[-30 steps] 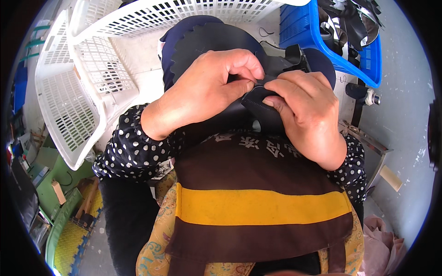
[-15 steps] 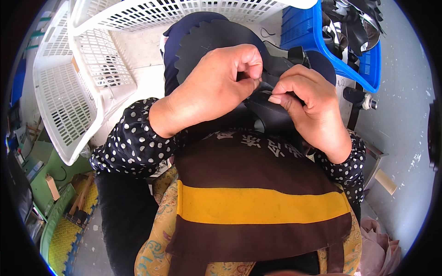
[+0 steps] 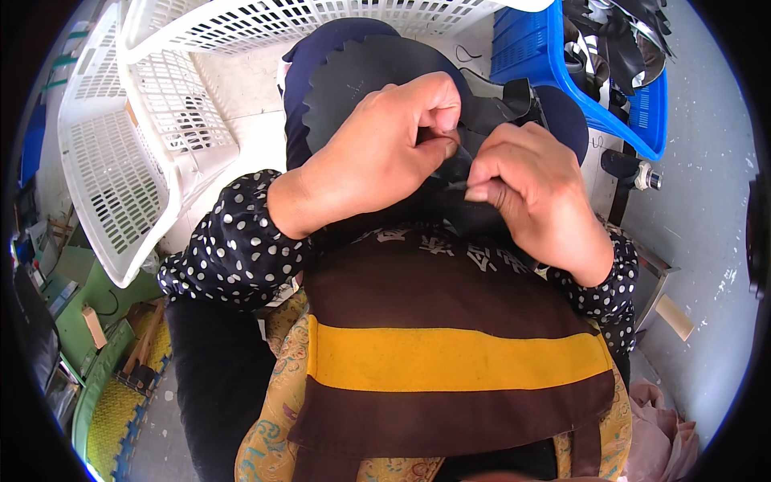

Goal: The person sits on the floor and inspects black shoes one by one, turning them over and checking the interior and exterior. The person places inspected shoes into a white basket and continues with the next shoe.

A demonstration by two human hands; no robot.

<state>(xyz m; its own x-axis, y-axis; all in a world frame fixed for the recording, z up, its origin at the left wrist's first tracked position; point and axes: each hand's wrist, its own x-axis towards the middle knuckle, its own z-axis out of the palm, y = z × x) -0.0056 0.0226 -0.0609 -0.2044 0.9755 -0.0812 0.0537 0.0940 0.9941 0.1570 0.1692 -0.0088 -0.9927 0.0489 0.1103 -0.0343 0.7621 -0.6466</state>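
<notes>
My left hand (image 3: pixel 385 145) is closed in a pinch on the edge of a black leather-like piece (image 3: pixel 456 173). Close by on the right, my right hand (image 3: pixel 538 193) pinches the same piece with thumb and bent fingers. The stretch between the two pinches looks dark and slightly shiny; its full shape is hidden by my hands. Beyond my left hand, a broad black sheet with a notched edge (image 3: pixel 365 68) lies over my dark blue-clad knee. Whether it joins the pinched part, I cannot tell. More black material (image 3: pixel 518 100) with a strap-like bit rests past my right hand.
White perforated baskets (image 3: pixel 173 181) stand at the left and far side. A blue crate (image 3: pixel 526 52) of black scraps sits far right, by a grey wall (image 3: pixel 699 217) and a metal fitting (image 3: pixel 646 177). A brown apron with a yellow band (image 3: pixel 458 357) covers my lap.
My right fingertips have come slightly nearer to me, and my left hand has lifted a little away. The black piece between them has shifted, and a pale curved edge below it no longer shows.
</notes>
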